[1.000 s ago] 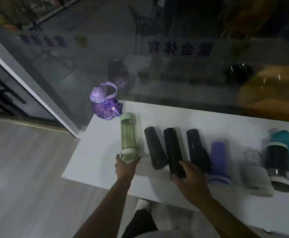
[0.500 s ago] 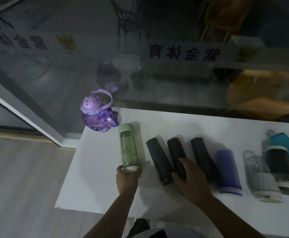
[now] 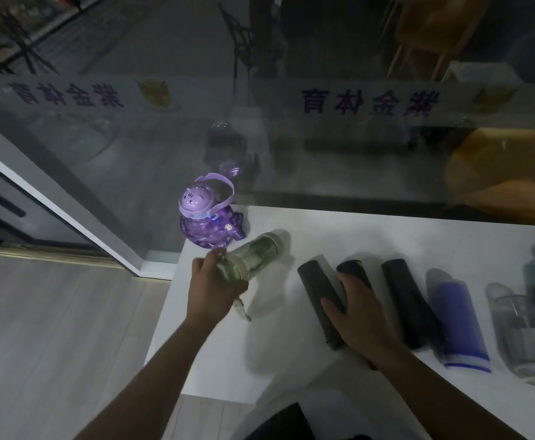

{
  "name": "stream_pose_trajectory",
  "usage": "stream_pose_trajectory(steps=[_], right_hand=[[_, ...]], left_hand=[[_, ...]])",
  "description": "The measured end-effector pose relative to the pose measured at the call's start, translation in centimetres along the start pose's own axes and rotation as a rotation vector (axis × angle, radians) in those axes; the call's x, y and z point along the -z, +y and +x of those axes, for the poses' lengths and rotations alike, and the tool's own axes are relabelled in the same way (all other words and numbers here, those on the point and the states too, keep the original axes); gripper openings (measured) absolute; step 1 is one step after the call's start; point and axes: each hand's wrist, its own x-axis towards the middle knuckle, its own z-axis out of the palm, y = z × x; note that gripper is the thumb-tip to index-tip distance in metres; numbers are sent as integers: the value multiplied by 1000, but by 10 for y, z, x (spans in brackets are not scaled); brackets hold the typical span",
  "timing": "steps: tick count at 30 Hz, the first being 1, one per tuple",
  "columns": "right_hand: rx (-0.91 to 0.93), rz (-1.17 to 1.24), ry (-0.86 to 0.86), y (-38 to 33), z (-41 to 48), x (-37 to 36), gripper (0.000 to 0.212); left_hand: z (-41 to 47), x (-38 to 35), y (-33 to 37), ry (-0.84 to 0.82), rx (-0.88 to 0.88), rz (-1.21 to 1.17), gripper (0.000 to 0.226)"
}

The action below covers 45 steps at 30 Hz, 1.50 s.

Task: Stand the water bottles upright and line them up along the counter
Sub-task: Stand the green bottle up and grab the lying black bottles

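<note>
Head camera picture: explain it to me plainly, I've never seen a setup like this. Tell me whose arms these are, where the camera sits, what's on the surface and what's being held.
There is no machine here. A person wears a wide-angle camera on the head, looking forward and down, so the two bare arms reaching in from the bottom are the wearer's own.

The surface is a white counter set against a glass wall. The left hand grips a green bottle by one end and holds it tilted, neither flat nor upright. The right hand rests on two of three black bottles lying on their sides; whether it grips them is unclear.

Further right lie a blue bottle and a clear bottle, with more bottles cut off at the edge. Only the purple bottle, with a cat-face lid, stands upright at the back corner.
</note>
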Motion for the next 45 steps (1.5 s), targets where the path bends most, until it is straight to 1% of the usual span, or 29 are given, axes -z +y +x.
stream_pose_trajectory(steps=[2, 5, 8, 13, 16, 19, 23, 24, 25, 27, 28, 30, 32, 34, 37, 39, 41, 44, 45], right_hand=[[2, -6, 5, -3, 1, -1, 53], [-8, -10, 17, -3, 2, -3, 52], [-9, -7, 39, 3, 4, -5, 49], [-69, -22, 20, 15, 3, -8, 65], [-89, -36, -4, 21, 2, -10, 69], [-97, -60, -19, 23, 1, -12, 69], [-104, -38, 16, 26, 0, -13, 65], [-107, -30, 24, 27, -1, -14, 65], [-111, -17, 30, 29, -3, -14, 65], [-129, 13, 46, 34, -8, -13, 63], [-142, 22, 54, 37, -11, -11, 63], [-173, 38, 59, 45, -17, -7, 61], [-202, 48, 47, 54, -26, -4, 61], [-220, 53, 34, 64, -35, -2, 60], [-226, 54, 10, 80, -43, -3, 58], [-212, 45, -10, 92, -45, -3, 56], [-192, 40, -36, 102, -46, -1, 59], [-168, 28, -85, 112, -49, 4, 66], [-161, 26, -99, 115, -49, 6, 66]], left_hand=[[22, 11, 17, -30, -84, 49, 77], [53, 19, 44, -118, -198, 161, 65], [74, 21, 64, -217, -230, 223, 75], [83, 26, 76, -329, -287, 360, 78], [84, 32, 74, -406, -312, 417, 84], [84, 37, 70, -479, -340, 536, 91], [85, 40, 68, -520, -326, 536, 95], [85, 39, 70, -510, -318, 552, 95], [84, 36, 73, -466, -330, 586, 93], [76, 28, 81, -294, -428, 643, 88], [68, 22, 85, -201, -504, 614, 83], [46, 6, 92, -86, -647, 428, 74], [17, -15, 93, -53, -690, 204, 68], [-11, -42, 86, -83, -633, 73, 67], [-39, -93, 55, -183, -487, 23, 74], [-55, -125, 32, -271, -305, 29, 81], [-71, -150, 14, -350, -106, 66, 87], [-95, -177, -4, -447, 81, 185, 98], [-101, -183, -5, -440, 121, 185, 99]])
